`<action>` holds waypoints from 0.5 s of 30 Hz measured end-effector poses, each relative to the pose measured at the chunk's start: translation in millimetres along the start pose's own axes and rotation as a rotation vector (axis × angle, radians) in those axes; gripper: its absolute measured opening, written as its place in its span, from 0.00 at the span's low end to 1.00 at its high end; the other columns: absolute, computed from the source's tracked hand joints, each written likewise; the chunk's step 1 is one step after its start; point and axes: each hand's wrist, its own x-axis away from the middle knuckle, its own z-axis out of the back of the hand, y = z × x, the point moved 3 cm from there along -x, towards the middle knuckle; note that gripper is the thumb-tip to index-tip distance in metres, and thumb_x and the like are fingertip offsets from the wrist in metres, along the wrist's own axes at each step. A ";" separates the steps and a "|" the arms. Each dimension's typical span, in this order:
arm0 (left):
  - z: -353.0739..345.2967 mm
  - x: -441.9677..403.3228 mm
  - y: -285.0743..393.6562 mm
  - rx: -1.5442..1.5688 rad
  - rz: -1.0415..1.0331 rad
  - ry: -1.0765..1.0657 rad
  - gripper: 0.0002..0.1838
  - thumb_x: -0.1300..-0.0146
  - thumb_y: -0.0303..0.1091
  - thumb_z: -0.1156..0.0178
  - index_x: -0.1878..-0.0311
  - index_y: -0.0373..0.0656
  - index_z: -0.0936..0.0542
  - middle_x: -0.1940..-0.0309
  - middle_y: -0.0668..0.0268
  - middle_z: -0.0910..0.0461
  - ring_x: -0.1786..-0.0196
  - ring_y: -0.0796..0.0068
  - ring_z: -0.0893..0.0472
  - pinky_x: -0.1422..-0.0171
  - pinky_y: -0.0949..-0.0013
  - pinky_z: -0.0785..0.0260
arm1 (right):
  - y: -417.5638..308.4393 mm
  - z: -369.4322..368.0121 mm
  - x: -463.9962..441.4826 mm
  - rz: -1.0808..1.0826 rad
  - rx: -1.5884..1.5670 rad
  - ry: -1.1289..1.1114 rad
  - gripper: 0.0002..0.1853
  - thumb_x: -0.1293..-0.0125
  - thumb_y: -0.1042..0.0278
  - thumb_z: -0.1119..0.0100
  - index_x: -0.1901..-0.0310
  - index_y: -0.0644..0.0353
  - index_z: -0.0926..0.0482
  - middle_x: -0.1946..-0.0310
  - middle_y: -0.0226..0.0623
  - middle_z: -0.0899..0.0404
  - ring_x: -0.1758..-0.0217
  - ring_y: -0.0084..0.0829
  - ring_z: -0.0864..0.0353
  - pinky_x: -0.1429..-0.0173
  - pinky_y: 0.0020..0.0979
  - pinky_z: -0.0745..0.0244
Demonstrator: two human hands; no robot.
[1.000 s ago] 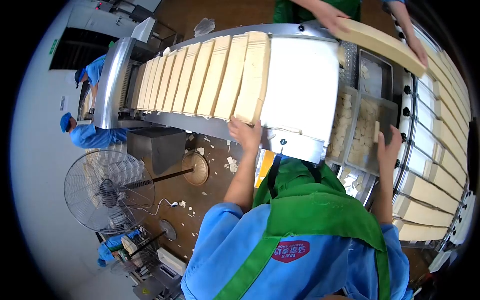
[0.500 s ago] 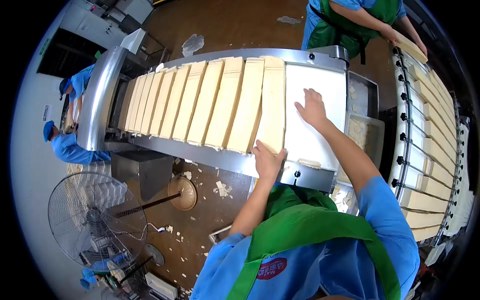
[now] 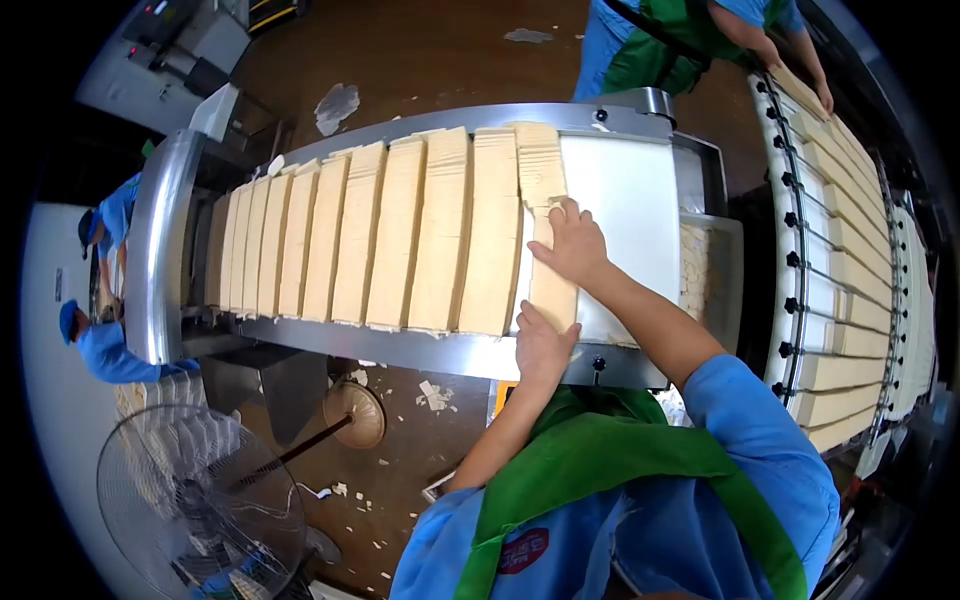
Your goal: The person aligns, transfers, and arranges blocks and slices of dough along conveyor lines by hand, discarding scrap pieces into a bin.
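Observation:
The last long stack of pale yellow dough-like sheets [image 3: 552, 292] lies across the conveyor, beside a row of similar stacks [image 3: 443, 230]. My left hand [image 3: 543, 345] grips its near end, thumb on the right side and fingers on the left. My right hand [image 3: 572, 245] is closed over the stack's middle, fingers bent across the top sheets. Just beyond that hand the top is rumpled, with an uneven edge, and the far part shows ridged layers. A narrow gap separates this stack from its left neighbour. The undersides of both hands are hidden.
White conveyor belt [image 3: 630, 240] shows to the right, above a bin of scraps [image 3: 697, 265]. Another person [image 3: 690, 40] handles a piece at the second line of stacks [image 3: 850, 250]. Two people work at far left; a fan [image 3: 200, 505] stands lower left.
My right hand has moved left from the bare belt onto the stack and closed on it. The stack's top has become rumpled. My left hand stays at the near end; the view has shifted.

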 end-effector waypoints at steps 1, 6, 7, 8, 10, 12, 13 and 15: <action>2.2 -1.1 1.2 -0.013 -0.032 -0.014 0.50 0.50 0.46 0.29 0.36 0.22 0.46 0.49 0.37 0.31 0.49 0.41 0.25 0.46 0.54 0.29 | 8.6 4.9 5.4 -0.053 -0.012 -0.002 0.31 0.43 0.40 0.42 0.54 0.65 0.27 0.51 0.49 0.32 0.56 0.47 0.27 0.52 0.45 0.27; -2.8 -20.7 8.8 0.003 -0.376 -0.018 0.50 0.54 0.33 0.28 0.32 0.29 0.48 0.41 0.36 0.40 0.40 0.40 0.33 0.34 0.55 0.37 | 63.9 30.3 62.4 -0.393 0.155 0.154 0.35 0.43 0.40 0.43 0.47 0.66 0.28 0.39 0.54 0.37 0.38 0.56 0.37 0.35 0.58 0.44; -4.8 -27.0 11.2 0.035 -0.435 0.001 0.50 0.55 0.33 0.28 0.31 0.32 0.47 0.37 0.37 0.45 0.39 0.41 0.32 0.35 0.55 0.36 | 70.3 38.5 74.4 -0.444 0.194 0.213 0.35 0.43 0.39 0.44 0.46 0.66 0.28 0.35 0.54 0.41 0.34 0.58 0.43 0.34 0.61 0.50; -2.3 -32.8 15.3 0.130 -0.421 -0.087 0.54 0.55 0.35 0.27 0.30 0.33 0.51 0.36 0.37 0.49 0.41 0.40 0.31 0.36 0.56 0.33 | 77.5 46.1 84.7 -0.495 0.235 0.273 0.36 0.42 0.39 0.45 0.45 0.66 0.28 0.31 0.55 0.46 0.30 0.59 0.50 0.32 0.64 0.57; 2.3 -36.3 31.7 0.080 -0.224 -0.255 0.58 0.57 0.38 0.25 0.30 0.33 0.56 0.37 0.37 0.50 0.43 0.38 0.29 0.38 0.56 0.31 | 93.2 38.7 93.5 -0.565 0.209 0.249 0.34 0.42 0.39 0.45 0.46 0.65 0.26 0.28 0.55 0.51 0.28 0.60 0.55 0.33 0.66 0.57; -12.8 -41.1 35.4 0.034 -0.249 -0.279 0.54 0.56 0.38 0.27 0.32 0.35 0.53 0.42 0.40 0.45 0.46 0.38 0.28 0.39 0.55 0.31 | 97.1 40.8 95.0 -0.498 0.040 0.343 0.32 0.42 0.41 0.44 0.49 0.65 0.25 0.32 0.56 0.45 0.30 0.60 0.51 0.36 0.67 0.56; -20.0 -40.1 41.3 0.017 -0.247 -0.235 0.51 0.55 0.37 0.27 0.33 0.34 0.50 0.43 0.40 0.44 0.45 0.39 0.29 0.39 0.54 0.31 | 102.0 43.2 98.1 -0.557 -0.063 0.286 0.32 0.42 0.43 0.42 0.49 0.66 0.26 0.35 0.56 0.41 0.33 0.58 0.46 0.36 0.64 0.52; -31.4 -33.8 56.2 0.027 -0.318 -0.136 0.45 0.54 0.34 0.29 0.36 0.34 0.44 0.44 0.42 0.42 0.42 0.41 0.33 0.37 0.54 0.34 | 114.4 41.0 107.4 -0.618 -0.369 0.253 0.30 0.42 0.47 0.41 0.50 0.68 0.28 0.43 0.56 0.35 0.41 0.55 0.39 0.39 0.56 0.44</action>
